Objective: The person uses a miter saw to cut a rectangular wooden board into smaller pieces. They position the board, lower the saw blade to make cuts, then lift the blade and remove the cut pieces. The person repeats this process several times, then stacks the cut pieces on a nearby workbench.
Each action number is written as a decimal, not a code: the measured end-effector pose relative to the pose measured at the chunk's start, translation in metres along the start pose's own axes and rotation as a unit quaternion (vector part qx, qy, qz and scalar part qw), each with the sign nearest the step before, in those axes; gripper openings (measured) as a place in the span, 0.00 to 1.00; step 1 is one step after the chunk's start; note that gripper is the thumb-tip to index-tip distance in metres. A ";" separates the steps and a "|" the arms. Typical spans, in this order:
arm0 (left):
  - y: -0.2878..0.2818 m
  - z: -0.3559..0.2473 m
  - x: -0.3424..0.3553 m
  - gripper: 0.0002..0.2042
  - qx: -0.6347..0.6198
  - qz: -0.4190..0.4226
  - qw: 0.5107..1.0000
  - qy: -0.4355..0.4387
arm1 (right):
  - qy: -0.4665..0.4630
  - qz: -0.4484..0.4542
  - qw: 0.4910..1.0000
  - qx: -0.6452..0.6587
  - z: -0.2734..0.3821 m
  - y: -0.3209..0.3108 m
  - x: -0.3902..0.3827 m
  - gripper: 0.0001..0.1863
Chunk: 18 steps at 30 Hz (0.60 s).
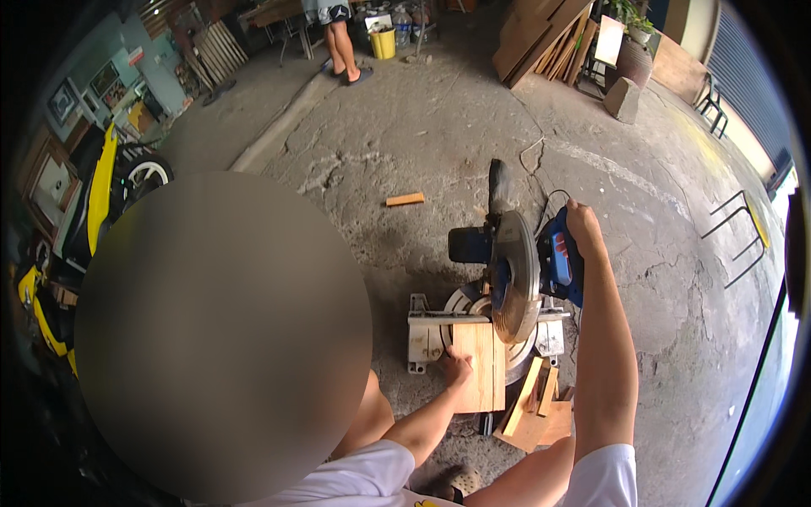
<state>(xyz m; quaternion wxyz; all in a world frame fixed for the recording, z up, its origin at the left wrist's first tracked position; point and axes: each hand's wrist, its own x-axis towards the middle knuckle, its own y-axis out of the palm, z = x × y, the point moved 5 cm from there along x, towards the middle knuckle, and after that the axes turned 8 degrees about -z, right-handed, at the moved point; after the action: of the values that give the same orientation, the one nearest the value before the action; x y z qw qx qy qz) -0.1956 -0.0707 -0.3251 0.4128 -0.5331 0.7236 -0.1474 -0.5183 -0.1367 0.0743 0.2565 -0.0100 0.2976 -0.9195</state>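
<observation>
The left hand [458,367] grips the left edge of the wooden board [479,378], which lies on the base [425,344] of the miter saw [517,270]. The right hand [583,224] is closed around its blue handle [562,264]. Wood offcuts [537,400] lie nearer, to the right; a small wood block [405,199] lies farther, to the left. Far away stands another person [340,46] beside a yellow bucket [383,45].

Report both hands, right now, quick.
Left hand: holding the pale wood by its left edge on the saw.
Right hand: closed on the blue handle of the saw.
</observation>
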 end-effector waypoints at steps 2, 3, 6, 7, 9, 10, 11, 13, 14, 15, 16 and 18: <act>-0.009 -0.008 -0.008 0.34 0.017 0.016 1.000 0.008 | 0.000 -0.013 1.000 0.005 -0.001 0.001 -0.003 0.28; -0.013 -0.009 -0.012 0.33 0.000 0.020 1.000 -0.003 | -0.005 -0.016 1.000 0.002 0.001 0.001 -0.006 0.28; -0.008 -0.045 -0.027 0.31 0.010 0.031 0.999 0.022 | -0.117 -0.082 0.988 -0.062 -0.034 -0.021 0.049 0.29; -0.007 -0.047 -0.031 0.30 0.031 0.029 0.999 0.030 | -0.109 -0.080 0.989 -0.064 -0.042 -0.022 0.055 0.29; -0.035 0.003 0.011 0.29 -0.018 -0.065 0.996 0.058 | -0.050 -0.007 0.999 -0.007 -0.003 0.023 0.017 0.30; -0.043 0.032 0.015 0.28 -0.044 -0.100 0.992 0.071 | 0.014 0.038 0.999 0.019 0.013 0.039 -0.009 0.30; -0.021 0.015 -0.005 0.26 -0.015 -0.053 0.998 0.031 | 0.047 0.024 0.999 0.003 -0.007 0.028 -0.002 0.29; 0.007 -0.023 -0.039 0.23 -0.077 0.011 0.997 0.005 | -0.041 -0.024 0.997 -0.064 -0.053 -0.008 0.029 0.28; -0.002 -0.015 -0.021 0.22 -0.049 -0.088 0.993 0.066 | -0.091 -0.032 0.994 -0.061 -0.037 -0.003 0.037 0.28; -0.014 -0.003 0.000 0.21 -0.010 -0.197 0.973 0.119 | -0.125 -0.033 0.990 -0.059 -0.022 0.010 0.038 0.27; 0.004 -0.007 0.005 0.21 -0.076 -0.070 0.994 0.019 | -0.138 -0.056 0.985 -0.084 -0.032 -0.001 0.050 0.27; 0.001 -0.002 0.013 0.22 0.001 -0.123 0.989 0.078 | -0.132 -0.061 0.986 -0.076 -0.025 0.007 0.046 0.28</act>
<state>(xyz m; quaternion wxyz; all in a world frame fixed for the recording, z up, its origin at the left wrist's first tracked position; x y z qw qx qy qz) -0.1993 -0.0826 -0.3302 0.3344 -0.6046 0.6824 -0.2388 -0.5593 -0.1501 0.0441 0.2353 -0.1695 0.3288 -0.8988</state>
